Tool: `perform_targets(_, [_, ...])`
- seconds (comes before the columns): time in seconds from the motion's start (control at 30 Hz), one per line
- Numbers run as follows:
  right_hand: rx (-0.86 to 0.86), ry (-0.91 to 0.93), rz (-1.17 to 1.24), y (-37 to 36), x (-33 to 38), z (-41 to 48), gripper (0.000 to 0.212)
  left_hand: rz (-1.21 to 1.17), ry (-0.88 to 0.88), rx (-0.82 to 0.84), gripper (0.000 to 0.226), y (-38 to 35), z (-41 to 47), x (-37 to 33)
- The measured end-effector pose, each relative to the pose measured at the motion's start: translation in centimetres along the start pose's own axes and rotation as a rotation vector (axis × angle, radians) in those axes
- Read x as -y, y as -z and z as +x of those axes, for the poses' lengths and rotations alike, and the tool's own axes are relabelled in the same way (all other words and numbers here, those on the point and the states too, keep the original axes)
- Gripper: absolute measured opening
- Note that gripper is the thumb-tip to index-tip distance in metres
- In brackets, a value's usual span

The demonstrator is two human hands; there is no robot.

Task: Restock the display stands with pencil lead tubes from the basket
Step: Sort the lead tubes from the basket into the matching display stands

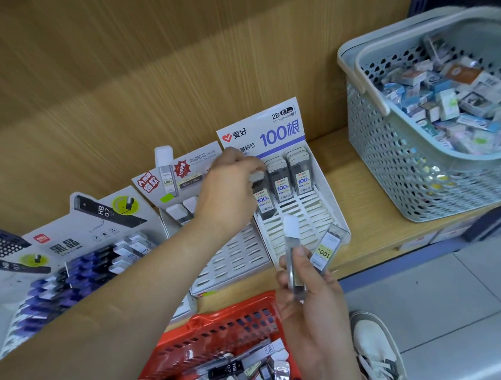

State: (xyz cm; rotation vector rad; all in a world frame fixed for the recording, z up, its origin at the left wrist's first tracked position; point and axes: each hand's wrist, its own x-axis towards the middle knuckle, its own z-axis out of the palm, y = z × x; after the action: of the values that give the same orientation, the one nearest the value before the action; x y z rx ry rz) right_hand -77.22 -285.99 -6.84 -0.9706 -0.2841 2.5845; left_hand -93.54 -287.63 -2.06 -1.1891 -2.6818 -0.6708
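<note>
- The lead tube (262, 202) looks light, stiff and smooth-sided, so probably slippery, and the leads inside would likely snap if it fell. It is best pinched across its flat sides just under the white cap, since the cap alone might pull off.
- The left hand (229, 189) pinches that tube at its capped top, standing it in the left row of the white stand (314, 218), toward the back of the shelf (365, 229).
- The right hand (308, 295) grips two tubes (292, 234) over the stand's front edge.
- The white stand holds three short rows at its back, and its front slots show no tubes.
- The red basket (223, 329), below the shelf's front edge, holds many loose tubes.
- The grey basket (388, 155), at the shelf's right end, is full of small boxes.
</note>
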Motion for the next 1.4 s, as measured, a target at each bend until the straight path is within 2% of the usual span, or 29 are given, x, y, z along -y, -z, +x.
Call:
perform_targets(0.07, [0.054,-0.05,0.025,0.1,0.3,-0.1,0.018,-0.321,0.079,0.261,0.052,1.7,-1.1,-1.4])
perform_targets(0.13, [0.153,-0.117,0.077,0.4,0.7,-0.2,0.017,-0.566,0.127,0.566,0.048,3.5,-2.4,-2.5])
perform_targets(0.2, [0.255,-0.181,0.105,0.6,0.8,-0.5,0.025,-0.751,0.186,0.68,0.032,4.8,-3.3,-2.5])
perform_targets(0.27, [0.319,-0.202,0.109,0.5,0.5,-0.8,0.034,-0.849,0.305,0.576,0.021,5.6,-3.8,-2.1])
perform_targets(0.33, [0.312,-0.161,0.072,0.1,0.3,-0.9,0.041,-0.827,0.396,0.411,0.015,5.9,-4.1,-1.7])
perform_targets(0.4, [0.294,-0.097,-0.011,-0.2,0.3,-0.9,0.037,-0.786,0.439,0.304,0.012,6.2,-4.5,-1.6])
perform_targets(0.5, [0.256,-0.028,-0.152,-0.3,0.5,-1.0,0.022,-0.8,0.515,0.264,0.009,6.6,-4.9,-1.5])
perform_targets(0.57, [0.207,0.005,-0.209,-0.2,0.7,-1.0,0.023,-0.8,0.566,0.313,0.01,6.6,-4.7,-1.3])
perform_targets(0.63, [0.151,0.026,-0.186,-0.2,0.9,-1.0,0.031,-0.764,0.562,0.324,0.01,6.7,-4.2,-1.1])
perform_targets(0.7, [0.102,0.016,-0.1,-0.1,1.1,-0.8,0.038,-0.732,0.536,0.24,0.011,6.8,-3.3,-0.8])
perform_targets(0.87, [-0.043,0.034,-0.015,0.2,1.1,-0.1,0.027,-0.431,0.372,0.008,0.018,5.6,-0.7,-0.6])
perform_targets(1.0, [-0.074,0.129,-0.1,0.4,1.0,0.2,0.025,-0.369,0.255,0.046,0.015,4.5,0.5,-2.0])
perform_targets(1.17, [0.015,0.261,-0.224,0.5,2.3,0.1,0.028,-0.309,0.188,0.203,0.023,4.5,-1.3,-1.6])
perform_targets(1.3, [0.225,0.124,-0.321,0.0,2.5,-0.7,0.032,-0.495,0.272,0.294,0.023,3.9,-3.7,-1.7])
perform_targets(1.37, [0.273,0.084,-0.439,-0.3,2.2,-1.2,0.03,-0.578,0.329,0.248,0.022,3.7,-4.5,-2.1])
perform_targets(1.4, [0.262,0.085,-0.468,-0.6,1.9,-1.3,0.031,-0.533,0.308,0.189,0.025,3.7,-5.0,-2.2])
